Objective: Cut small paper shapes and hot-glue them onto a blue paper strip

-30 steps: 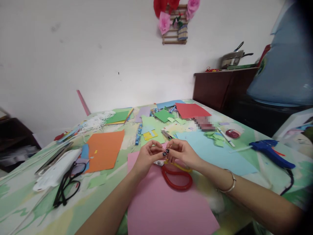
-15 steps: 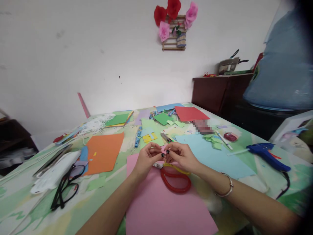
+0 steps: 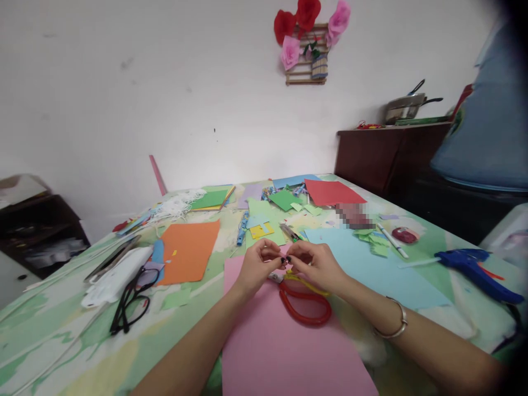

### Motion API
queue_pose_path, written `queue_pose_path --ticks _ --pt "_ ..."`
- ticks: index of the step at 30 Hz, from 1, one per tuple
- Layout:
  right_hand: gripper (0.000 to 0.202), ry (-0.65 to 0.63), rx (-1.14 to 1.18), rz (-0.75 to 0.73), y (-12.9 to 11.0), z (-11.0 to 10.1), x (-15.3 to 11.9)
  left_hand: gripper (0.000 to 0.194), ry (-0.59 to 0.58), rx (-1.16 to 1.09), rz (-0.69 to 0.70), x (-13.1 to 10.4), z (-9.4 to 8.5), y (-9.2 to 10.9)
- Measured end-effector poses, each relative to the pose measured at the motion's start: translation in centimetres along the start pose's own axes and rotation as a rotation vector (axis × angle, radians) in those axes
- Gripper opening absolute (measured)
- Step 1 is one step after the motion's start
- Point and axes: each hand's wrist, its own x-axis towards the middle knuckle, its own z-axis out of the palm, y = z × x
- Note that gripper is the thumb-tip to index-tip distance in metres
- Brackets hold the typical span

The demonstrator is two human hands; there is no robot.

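My left hand [image 3: 260,266] and my right hand [image 3: 317,264] meet at the fingertips, thumbs and index fingers pinched together. Whatever lies between the fingertips is too small and covered to make out. Just below them, scissors [image 3: 308,318] with one red and one yellow handle rest on a pink paper sheet [image 3: 284,357]; part of their blades is hidden by my left hand. A utility knife [image 3: 290,232] lies just beyond my fingers. On the right, a light blue sheet [image 3: 383,275] extends under my right forearm.
Left of me lie black-framed glasses [image 3: 132,300], a white packet [image 3: 119,275] and an orange sheet [image 3: 190,250]. A blue glue gun [image 3: 474,269] sits at the right, near a white pen [image 3: 391,240]. Farther back are white string [image 3: 177,204], a red sheet [image 3: 334,192] and green paper scraps.
The whole view has shifted, so things appear farther right, with more of the left shelf showing. My hands keep their fingertips together over the scissors, the thumbs now slightly closer.
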Motion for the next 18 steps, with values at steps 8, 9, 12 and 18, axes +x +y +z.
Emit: queue_pose_path --ticks 8,9,12,18 --pt "0.006 0.015 0.165 0.11 0.2 -0.1 0.4 0.021 0.061 0.35 0.033 0.8 -1.3 0.1" --pt "0.005 0.032 0.181 0.118 0.3 -0.2 0.5 0.018 0.183 0.553 0.044 1.3 -2.2 0.2" --pt "0.006 0.066 0.205 0.122 0.6 -0.5 0.8 0.02 0.458 0.758 0.024 3.1 -5.7 0.0" --pt "0.009 0.068 0.227 0.139 0.7 -0.7 1.1 0.026 0.579 1.024 -0.185 6.0 -10.6 -1.8"
